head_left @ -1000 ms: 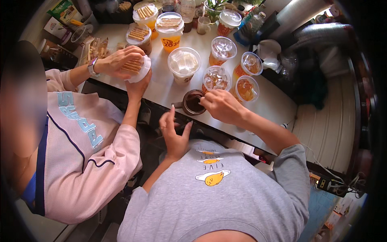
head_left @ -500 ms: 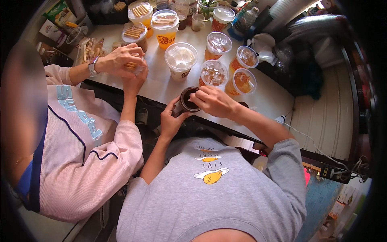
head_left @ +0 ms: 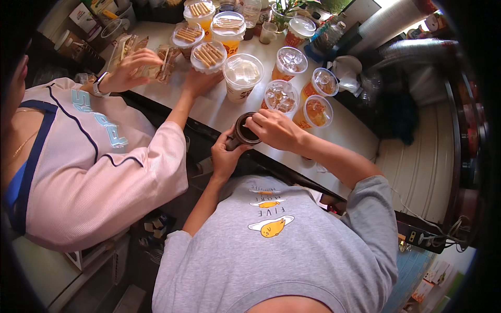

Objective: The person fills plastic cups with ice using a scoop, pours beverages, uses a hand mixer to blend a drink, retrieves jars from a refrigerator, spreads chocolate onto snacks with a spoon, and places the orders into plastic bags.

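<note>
One dark mug (head_left: 247,134) is at the worktop's (head_left: 206,109) front edge, left hand (head_left: 225,156) clamped round its side, right hand (head_left: 276,129) bunched over the mouth, can't tell if gripping; slack left hold under hard pushing could tip it, slopping any contents.

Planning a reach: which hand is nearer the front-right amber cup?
Right. The right hand is just left of the front-right amber cup and closer to the wearer, fingers at the brown mug's mouth. The left hand is farther left, around the mug's side.
</note>
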`<state>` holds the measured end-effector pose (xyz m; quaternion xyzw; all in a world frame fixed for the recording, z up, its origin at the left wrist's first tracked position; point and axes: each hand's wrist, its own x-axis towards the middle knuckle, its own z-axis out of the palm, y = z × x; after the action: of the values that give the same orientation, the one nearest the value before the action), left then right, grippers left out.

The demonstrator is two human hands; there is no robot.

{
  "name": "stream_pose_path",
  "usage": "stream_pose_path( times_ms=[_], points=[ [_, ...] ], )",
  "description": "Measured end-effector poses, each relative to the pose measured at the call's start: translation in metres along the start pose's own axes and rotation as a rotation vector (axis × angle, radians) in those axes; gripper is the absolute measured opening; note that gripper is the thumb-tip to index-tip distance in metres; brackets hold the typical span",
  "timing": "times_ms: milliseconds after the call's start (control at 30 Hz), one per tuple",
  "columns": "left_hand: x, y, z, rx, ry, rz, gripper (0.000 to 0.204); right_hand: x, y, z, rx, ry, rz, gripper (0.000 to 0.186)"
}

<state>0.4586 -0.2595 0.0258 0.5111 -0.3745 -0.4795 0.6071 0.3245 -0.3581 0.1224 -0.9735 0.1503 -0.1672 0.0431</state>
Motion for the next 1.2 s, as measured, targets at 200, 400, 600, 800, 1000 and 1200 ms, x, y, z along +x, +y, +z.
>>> stream_pose_path(
  times_ms=[200, 400, 600, 800, 1000, 1200],
  points=[
    [-0.004, -0.001, 0.004, 0.029, 0.056, 0.017, 0.054, 0.010, 0.007, -0.008, 0.057, -0.436, 0.288, 0.016],
    [-0.006, -0.004, 0.007, 0.010, 0.071, -0.004, 0.053, 0.007, 0.005, -0.002, 0.129, 0.014, 0.106, 0.011],
    [-0.007, 0.001, 0.007, 0.014, 0.089, -0.012, 0.048, 0.000, 0.000, -0.012, -0.107, -0.268, 0.124, 0.009],
    [-0.013, -0.011, 0.001, 0.117, 0.111, -0.033, 0.033, 0.003, -0.004, -0.001, 0.228, -0.206, 0.295, 0.009],
    [-0.013, 0.000, -0.002, 0.186, 0.058, -0.106, 0.022, 0.006, -0.001, -0.005, -0.027, -0.143, -0.042, 0.008],
    [-0.013, -0.009, -0.002, 0.140, 0.087, -0.095, 0.029, 0.012, -0.008, -0.007, 0.168, -0.300, 0.342, 0.009]
  ],
)
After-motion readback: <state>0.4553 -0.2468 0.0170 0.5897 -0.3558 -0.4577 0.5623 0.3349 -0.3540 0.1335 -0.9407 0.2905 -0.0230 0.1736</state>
